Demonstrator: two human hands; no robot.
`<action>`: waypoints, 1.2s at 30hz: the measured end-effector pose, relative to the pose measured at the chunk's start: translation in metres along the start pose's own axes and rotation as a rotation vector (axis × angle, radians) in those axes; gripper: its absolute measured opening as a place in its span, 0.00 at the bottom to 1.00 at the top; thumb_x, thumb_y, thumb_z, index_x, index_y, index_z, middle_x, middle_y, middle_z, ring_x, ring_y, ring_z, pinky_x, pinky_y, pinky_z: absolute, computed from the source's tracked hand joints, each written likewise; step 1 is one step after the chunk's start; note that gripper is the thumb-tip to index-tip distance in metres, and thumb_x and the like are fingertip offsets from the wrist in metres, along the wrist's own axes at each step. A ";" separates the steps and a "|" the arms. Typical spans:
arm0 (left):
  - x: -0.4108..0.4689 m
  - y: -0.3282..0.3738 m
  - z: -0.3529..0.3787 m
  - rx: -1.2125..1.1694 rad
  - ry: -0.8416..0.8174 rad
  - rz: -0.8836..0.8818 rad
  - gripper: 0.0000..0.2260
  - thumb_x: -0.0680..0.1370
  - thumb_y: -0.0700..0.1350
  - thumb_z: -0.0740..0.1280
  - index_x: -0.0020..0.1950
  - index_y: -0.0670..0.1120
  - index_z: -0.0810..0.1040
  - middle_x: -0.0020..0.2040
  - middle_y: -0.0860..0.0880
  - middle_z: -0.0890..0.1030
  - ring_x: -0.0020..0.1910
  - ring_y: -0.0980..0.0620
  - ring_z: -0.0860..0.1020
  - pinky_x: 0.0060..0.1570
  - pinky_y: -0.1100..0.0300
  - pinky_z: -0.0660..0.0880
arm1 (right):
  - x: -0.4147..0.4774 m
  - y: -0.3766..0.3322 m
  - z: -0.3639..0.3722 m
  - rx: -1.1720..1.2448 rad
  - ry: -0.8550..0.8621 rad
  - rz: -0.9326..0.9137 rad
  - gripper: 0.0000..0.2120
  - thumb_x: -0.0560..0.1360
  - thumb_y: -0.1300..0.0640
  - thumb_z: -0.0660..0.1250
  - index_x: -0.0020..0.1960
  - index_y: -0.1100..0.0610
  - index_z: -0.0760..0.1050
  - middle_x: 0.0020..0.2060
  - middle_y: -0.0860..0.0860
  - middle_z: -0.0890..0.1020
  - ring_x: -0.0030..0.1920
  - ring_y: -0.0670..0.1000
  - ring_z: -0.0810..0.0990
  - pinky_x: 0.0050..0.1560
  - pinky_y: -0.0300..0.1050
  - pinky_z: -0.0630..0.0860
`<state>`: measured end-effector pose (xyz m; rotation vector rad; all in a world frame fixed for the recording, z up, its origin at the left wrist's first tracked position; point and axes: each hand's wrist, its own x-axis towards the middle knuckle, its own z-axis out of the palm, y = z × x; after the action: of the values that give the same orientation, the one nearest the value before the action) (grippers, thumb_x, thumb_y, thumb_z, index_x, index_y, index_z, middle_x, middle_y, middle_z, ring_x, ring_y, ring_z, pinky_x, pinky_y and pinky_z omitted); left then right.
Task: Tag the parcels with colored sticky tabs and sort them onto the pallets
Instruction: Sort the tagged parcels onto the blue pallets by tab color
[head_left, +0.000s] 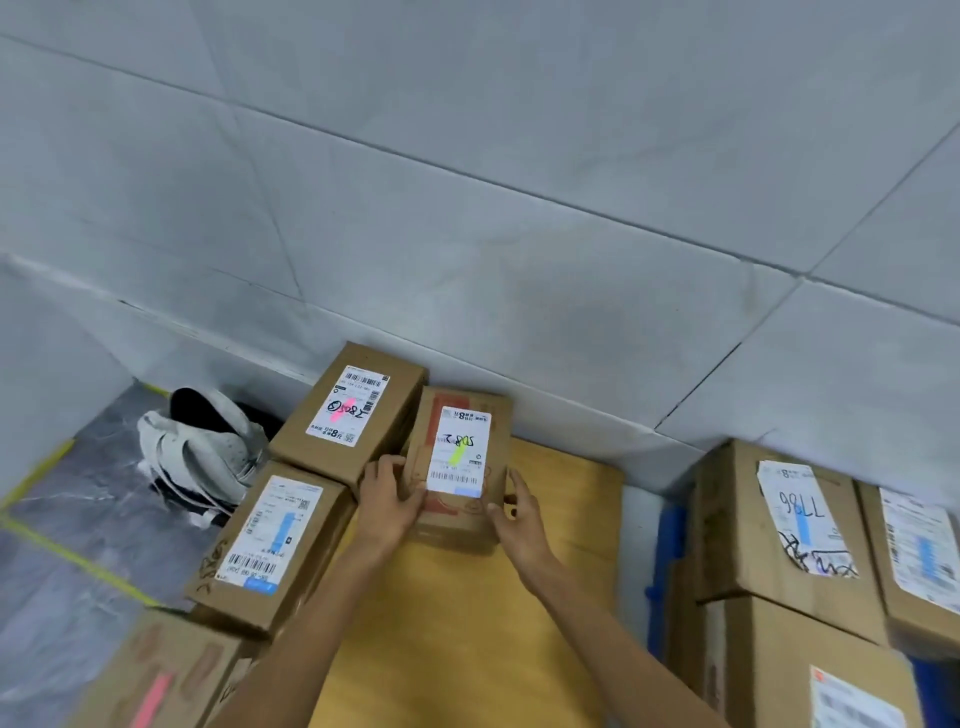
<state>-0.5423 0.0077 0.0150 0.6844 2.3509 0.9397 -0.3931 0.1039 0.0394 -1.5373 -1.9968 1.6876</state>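
The left hand's fingers curl over the left side of a small cardboard parcel, with the thumb lying on the near edge of its white label. The right hand's fingers lie fairly straight along the parcel's right side, and its thumb presses on the near right corner of the top. The left hand and right hand thus clasp the box between them. A yellow-green tab sticks on the label, over handwritten digits.

The parcel sits at the far end of a yellow plywood board, close to the tiled wall. Just to its left, touching or nearly so, is a parcel with a pink tab. Nearer along the board's left edge lies a parcel with a blue tab, and another carton with a pink tab shows at the bottom left corner.

Beyond these on the left, a pair of pale shoes rests on the dark floor, which is marked with yellow tape. To the right, a blue pallet carries stacked cartons, two of which bear blue tabs on their labels.
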 end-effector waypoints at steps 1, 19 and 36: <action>-0.003 0.001 0.000 -0.066 -0.032 -0.036 0.16 0.75 0.44 0.69 0.57 0.43 0.66 0.55 0.45 0.73 0.57 0.46 0.74 0.50 0.60 0.71 | -0.001 0.001 0.000 0.038 -0.003 0.027 0.29 0.78 0.58 0.61 0.75 0.49 0.53 0.64 0.55 0.64 0.62 0.52 0.70 0.65 0.52 0.71; -0.192 0.169 -0.005 -0.409 0.378 0.432 0.21 0.76 0.44 0.63 0.69 0.51 0.66 0.66 0.47 0.70 0.65 0.51 0.68 0.65 0.52 0.67 | -0.165 -0.017 -0.160 0.394 0.037 -0.439 0.28 0.76 0.59 0.65 0.73 0.46 0.60 0.68 0.53 0.69 0.63 0.50 0.74 0.63 0.50 0.74; -0.456 0.387 0.245 -0.414 -0.178 0.794 0.15 0.80 0.47 0.61 0.65 0.60 0.69 0.64 0.53 0.68 0.62 0.54 0.71 0.56 0.60 0.76 | -0.401 0.202 -0.494 0.300 0.567 -0.538 0.20 0.77 0.57 0.60 0.64 0.37 0.69 0.62 0.42 0.69 0.65 0.52 0.70 0.65 0.57 0.71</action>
<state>0.0480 0.0875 0.2663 1.4835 1.6289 1.5491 0.2352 0.1207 0.2636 -1.0780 -1.5750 1.1125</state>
